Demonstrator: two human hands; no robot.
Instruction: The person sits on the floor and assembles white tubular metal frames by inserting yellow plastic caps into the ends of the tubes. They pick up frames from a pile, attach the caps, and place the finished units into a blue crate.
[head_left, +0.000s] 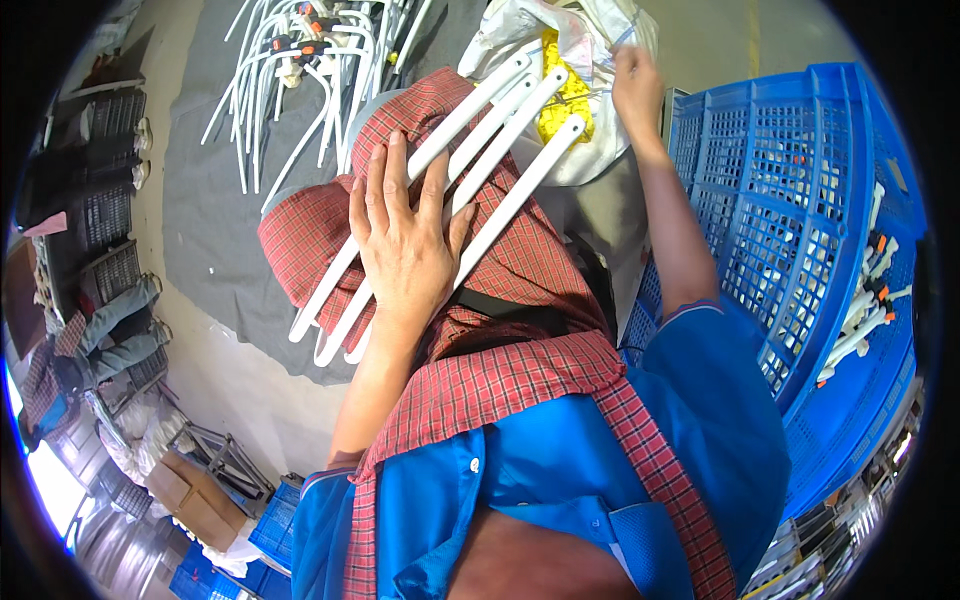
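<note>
Several white tubes with flattened, holed ends lie slanting across the lap, over a red checked apron. My left hand rests flat on them with its fingers spread; whether it grips any tube cannot be told. At the upper right, my right hand is at the edge of a white woven sack, its fingers bent and slightly blurred. Whether it holds the sack's edge or something small is unclear. Inside the open sack are small yellow parts, beyond the holed tube ends.
Bent white tubes with black and orange fittings lie on a dark floor cloth ahead. Blue plastic crates stand close at the right, one holding similar parts. Another person sits at the far left, near a cardboard box.
</note>
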